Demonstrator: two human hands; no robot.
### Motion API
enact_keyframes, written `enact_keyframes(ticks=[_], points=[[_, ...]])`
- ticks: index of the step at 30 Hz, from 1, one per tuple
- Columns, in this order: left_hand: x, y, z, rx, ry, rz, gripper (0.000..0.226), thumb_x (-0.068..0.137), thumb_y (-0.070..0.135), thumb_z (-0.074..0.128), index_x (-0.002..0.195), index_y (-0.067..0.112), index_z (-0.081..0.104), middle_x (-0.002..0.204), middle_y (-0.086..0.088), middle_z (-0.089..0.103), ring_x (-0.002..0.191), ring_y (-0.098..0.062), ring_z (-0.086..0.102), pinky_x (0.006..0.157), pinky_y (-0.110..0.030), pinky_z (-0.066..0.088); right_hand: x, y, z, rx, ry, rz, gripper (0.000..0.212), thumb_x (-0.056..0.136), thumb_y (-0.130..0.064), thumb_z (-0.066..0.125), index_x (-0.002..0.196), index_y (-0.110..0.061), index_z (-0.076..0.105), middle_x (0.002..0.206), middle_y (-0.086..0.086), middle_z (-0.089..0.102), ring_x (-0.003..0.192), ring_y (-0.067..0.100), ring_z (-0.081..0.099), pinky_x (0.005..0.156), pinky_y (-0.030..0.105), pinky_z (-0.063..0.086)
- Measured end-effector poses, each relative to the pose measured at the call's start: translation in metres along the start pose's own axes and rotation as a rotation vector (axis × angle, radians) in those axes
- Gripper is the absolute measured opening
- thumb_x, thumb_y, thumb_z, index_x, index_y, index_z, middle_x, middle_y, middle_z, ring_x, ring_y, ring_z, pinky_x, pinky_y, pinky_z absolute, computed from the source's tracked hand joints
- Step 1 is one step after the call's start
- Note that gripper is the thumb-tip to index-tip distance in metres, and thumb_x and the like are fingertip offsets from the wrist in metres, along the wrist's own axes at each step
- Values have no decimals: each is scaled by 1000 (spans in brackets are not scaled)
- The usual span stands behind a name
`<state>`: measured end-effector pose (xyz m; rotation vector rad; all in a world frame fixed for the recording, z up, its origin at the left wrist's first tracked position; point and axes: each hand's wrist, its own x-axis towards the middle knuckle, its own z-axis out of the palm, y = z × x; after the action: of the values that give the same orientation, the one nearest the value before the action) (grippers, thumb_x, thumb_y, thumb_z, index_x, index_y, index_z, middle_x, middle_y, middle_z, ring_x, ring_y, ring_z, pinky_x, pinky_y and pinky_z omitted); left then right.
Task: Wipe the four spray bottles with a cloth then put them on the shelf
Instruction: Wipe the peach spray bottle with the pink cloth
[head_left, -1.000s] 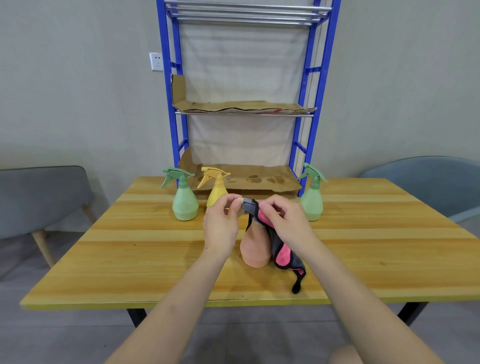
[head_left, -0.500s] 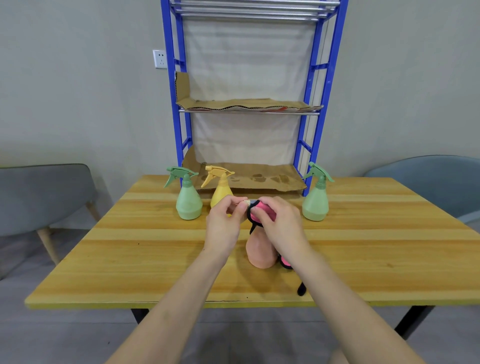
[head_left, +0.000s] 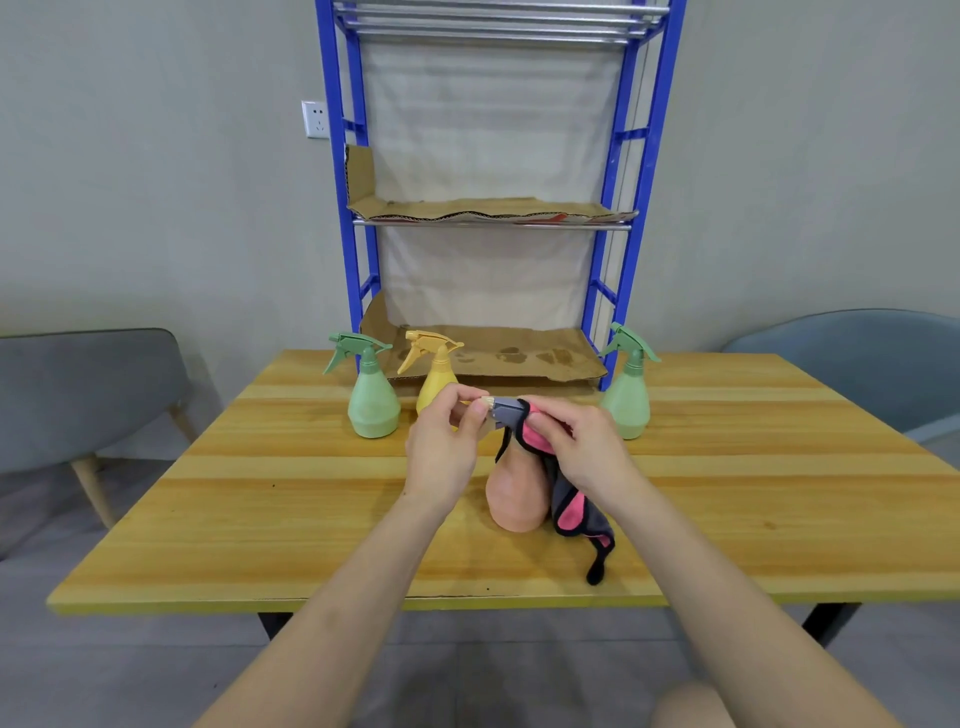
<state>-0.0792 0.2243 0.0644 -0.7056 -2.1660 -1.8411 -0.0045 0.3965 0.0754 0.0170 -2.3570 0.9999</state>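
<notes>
Peach spray bottle (head_left: 517, 496) upright on desk (head_left: 291, 499). Left hand (head_left: 447, 447) pinches nozzle tip, steadying head for wiping. Right hand (head_left: 582, 447) clenched on pink-grey cloth (head_left: 574, 512), pressing it over trigger head. Both grips sit at bottle top. Remaining bottles near shelf (head_left: 493, 223).

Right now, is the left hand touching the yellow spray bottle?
Cannot tell. In the head view the left hand covers the yellow spray bottle base; it pinches the pink bottle's nozzle.
</notes>
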Motion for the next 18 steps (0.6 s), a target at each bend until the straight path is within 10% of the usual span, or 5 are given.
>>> enact_keyframes(ticks=[4,9,18], points=[[0,3,0,41,15,-18,10,101,29,60,95,34,67,82,17,69,77,-1,60,80,-37,53,-7,0,-6,91,61,51,21,97,-18,71,110,-31,81,97,-33,74,101,-5,69,93,23,52],[-3,8,0,-3,80,-80,8,100,34,63,105,36,69,90,13,70,76,-4,60,71,-31,47,-16,6,-27,201,136,132,17,100,-16,66,96,-20,81,93,-10,79,97,15,71,89,33,55],[-76,-14,33,375,88,-107,32,94,46,68,122,35,56,112,13,57,99,-9,59,74,-34,51,-37,21,-43,277,193,200,17,99,-12,67,93,-21,81,91,-6,79,87,4,69,81,25,54]])
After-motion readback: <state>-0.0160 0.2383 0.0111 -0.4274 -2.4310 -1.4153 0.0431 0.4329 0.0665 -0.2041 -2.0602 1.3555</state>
